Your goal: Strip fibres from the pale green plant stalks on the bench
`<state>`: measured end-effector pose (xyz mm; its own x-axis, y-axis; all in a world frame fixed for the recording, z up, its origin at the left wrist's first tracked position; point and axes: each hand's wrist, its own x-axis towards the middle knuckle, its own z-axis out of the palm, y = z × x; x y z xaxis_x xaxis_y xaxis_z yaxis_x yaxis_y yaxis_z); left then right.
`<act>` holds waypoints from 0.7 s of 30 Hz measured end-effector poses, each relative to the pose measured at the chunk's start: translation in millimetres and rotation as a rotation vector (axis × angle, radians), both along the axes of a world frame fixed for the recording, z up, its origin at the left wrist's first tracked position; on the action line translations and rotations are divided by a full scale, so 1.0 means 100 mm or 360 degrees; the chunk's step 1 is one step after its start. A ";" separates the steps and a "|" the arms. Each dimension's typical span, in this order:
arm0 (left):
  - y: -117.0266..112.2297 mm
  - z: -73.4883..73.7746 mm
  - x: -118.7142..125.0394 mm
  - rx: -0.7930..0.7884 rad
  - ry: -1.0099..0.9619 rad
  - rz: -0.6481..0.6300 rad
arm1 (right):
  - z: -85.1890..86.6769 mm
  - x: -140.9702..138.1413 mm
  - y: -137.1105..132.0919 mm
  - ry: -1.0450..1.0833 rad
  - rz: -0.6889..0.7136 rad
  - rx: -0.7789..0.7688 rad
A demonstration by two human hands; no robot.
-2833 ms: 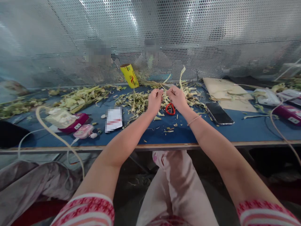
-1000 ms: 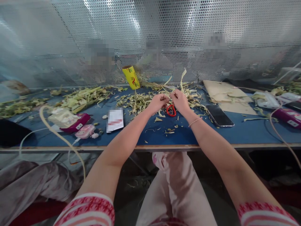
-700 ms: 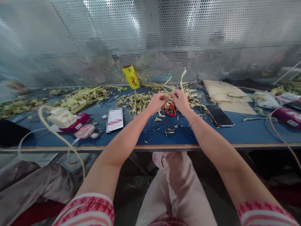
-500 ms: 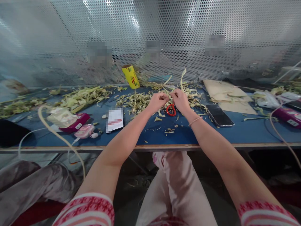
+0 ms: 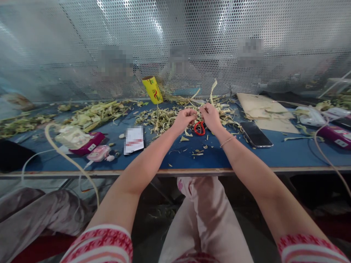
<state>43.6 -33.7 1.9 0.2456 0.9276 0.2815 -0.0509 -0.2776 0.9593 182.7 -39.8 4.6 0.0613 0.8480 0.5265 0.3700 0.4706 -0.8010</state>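
Observation:
My left hand (image 5: 185, 118) and my right hand (image 5: 210, 114) are close together over a heap of pale green plant strips (image 5: 157, 118). The fingers of both are pinched towards each other, and whatever lies in them is too small or hidden to make out. Just below, between the two hands, shows a red loop (image 5: 199, 128) that looks like a scissors handle; its other end is out of sight. Small cut scraps (image 5: 197, 152) lie on the blue tabletop (image 5: 186, 160) nearer to me.
A yellow printed tube (image 5: 152, 90) stands tilted on a thin stick behind the heap. A phone (image 5: 256, 134) and cardboard (image 5: 263, 106) lie to the right. On the left are a white card (image 5: 134, 140), tissue pack (image 5: 79, 138), cable (image 5: 74, 160) and more strips (image 5: 101, 113). Perforated metal (image 5: 186, 33) rises behind.
My hands have barely moved; the left fingers shifted slightly and my right hand tilted a little. The red loop and the things around have stayed in place.

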 end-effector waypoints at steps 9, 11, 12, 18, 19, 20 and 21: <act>-0.08 0.02 0.10 -0.0064 -0.0227 0.0179 | -0.05 -0.08 -0.03 -0.0101 0.0080 0.0099; -0.11 0.02 0.14 -0.0093 -0.0217 0.0228 | -0.04 -0.11 -0.06 -0.0131 0.0044 0.0126; -0.12 0.03 0.16 -0.0156 -0.0238 0.0230 | -0.04 -0.12 -0.07 -0.0138 0.0034 0.0134; -0.17 0.07 0.20 -0.0413 -0.0387 0.0165 | -0.04 -0.15 -0.11 -0.0106 0.0064 0.0104; -0.17 0.07 0.20 -0.0382 -0.0390 0.0186 | -0.05 -0.16 -0.10 -0.0101 0.0076 0.0102; -0.16 0.06 0.20 -0.0342 -0.0388 0.0219 | -0.05 -0.16 -0.10 -0.0093 0.0094 0.0104; -0.15 0.05 0.20 -0.0296 -0.0379 0.0259 | -0.06 -0.16 -0.09 -0.0081 0.0118 0.0104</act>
